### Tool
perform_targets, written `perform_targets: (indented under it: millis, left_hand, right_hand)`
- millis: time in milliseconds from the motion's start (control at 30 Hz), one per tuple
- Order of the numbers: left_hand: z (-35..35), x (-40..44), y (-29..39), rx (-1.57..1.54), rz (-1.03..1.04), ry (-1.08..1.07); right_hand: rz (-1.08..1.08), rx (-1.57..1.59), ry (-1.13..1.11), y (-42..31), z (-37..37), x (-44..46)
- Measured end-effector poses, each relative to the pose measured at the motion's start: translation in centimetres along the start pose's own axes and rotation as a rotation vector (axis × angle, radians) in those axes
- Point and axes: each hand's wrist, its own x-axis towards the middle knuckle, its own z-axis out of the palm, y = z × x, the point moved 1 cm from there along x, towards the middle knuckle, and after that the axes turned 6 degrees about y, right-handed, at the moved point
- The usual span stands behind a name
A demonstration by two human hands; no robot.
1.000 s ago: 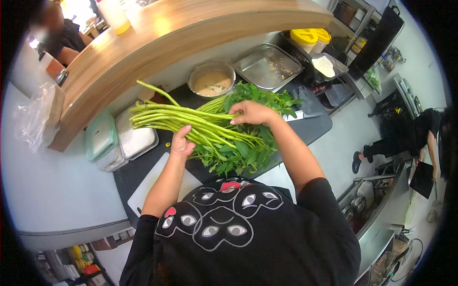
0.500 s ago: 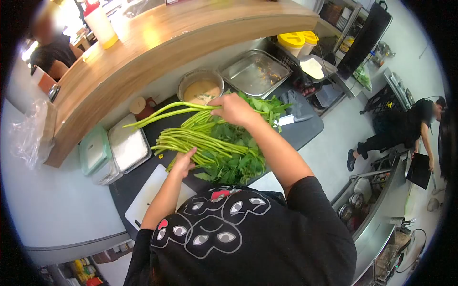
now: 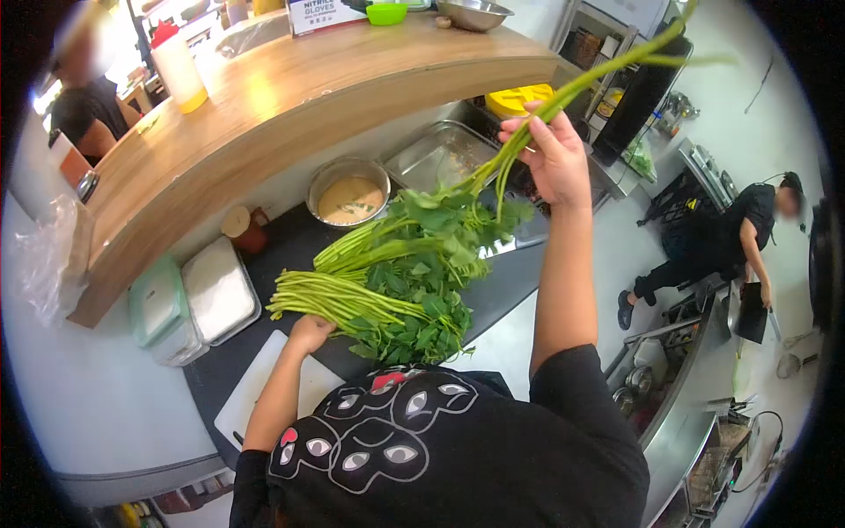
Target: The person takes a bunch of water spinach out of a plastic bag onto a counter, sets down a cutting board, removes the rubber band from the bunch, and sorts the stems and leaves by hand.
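My right hand [image 3: 556, 167] is raised at the upper right, fingers closed around a few long green stems [image 3: 583, 85]. Their bare ends point up and away, and the leafy ends hang down over the pile. My left hand [image 3: 310, 335] rests low against the near bundle of leafy greens [image 3: 343, 299], thumb along the stems, with the other fingers partly hidden beneath it. Behind that bundle lies a second bunch of greens [image 3: 348, 246]. Both rest on the dark counter [image 3: 502, 290]. A white cutting board [image 3: 255, 383] sits below my left forearm.
Behind the greens stand a metal pot [image 3: 349, 167] of cloudy liquid and a steel tray [image 3: 440, 151]. A tub of white powder [image 3: 218, 295] and a green-lidded container [image 3: 158, 304] are at left. A raised wooden shelf [image 3: 352, 66] curves above. One person [image 3: 713, 251] works at right, another [image 3: 84, 106] upper left.
My right hand has swung up and right, lifting the stems off the pile and turning their bare ends upward. My left hand stays by the near bundle, and the camera view has shifted.
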Motion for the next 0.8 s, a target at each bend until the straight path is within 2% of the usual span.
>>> perform_targets:
  millis: [33, 167, 200, 300, 400, 500, 633, 800]
  left_hand:
    - [-0.7, -0.3, 0.3, 0.237, 0.055, -0.016]
    - [-2.0, -0.2, 3.0, 0.145, 0.202, 0.195]
    - [-2.3, 0.3, 3.7, 0.091, 0.197, 0.161]
    - [-1.5, 0.7, 5.2, 0.062, 0.596, 0.619]
    - [-0.3, 1.5, 6.3, 0.241, 0.666, 0.499]
    - [0.3, 1.1, 7.0, 0.310, 0.516, 0.346]
    - [-0.5, 1.2, 8.9, 0.250, 0.574, 0.383]
    - [-1.9, 1.3, 11.3, 0.060, 0.775, 0.389]
  right_hand:
    - [0.012, -0.018, 0.006, -0.3, -0.4, -0.2]
    - [0.020, -0.093, 0.036, -1.1, -1.6, -1.1]
    - [0.006, -0.098, 0.042, -1.3, -2.0, -1.3]
    - [-0.045, -0.093, 0.077, -2.0, -3.6, -2.1]
    - [-0.092, -0.005, 0.138, -2.9, -5.5, -3.3]
    - [-0.181, 0.137, 0.164, -4.3, -8.5, -4.7]
    - [-0.284, 0.293, 0.227, -5.4, -10.7, -7.2]
    - [-0.440, 0.493, 0.543, -5.4, -12.9, -9.5]
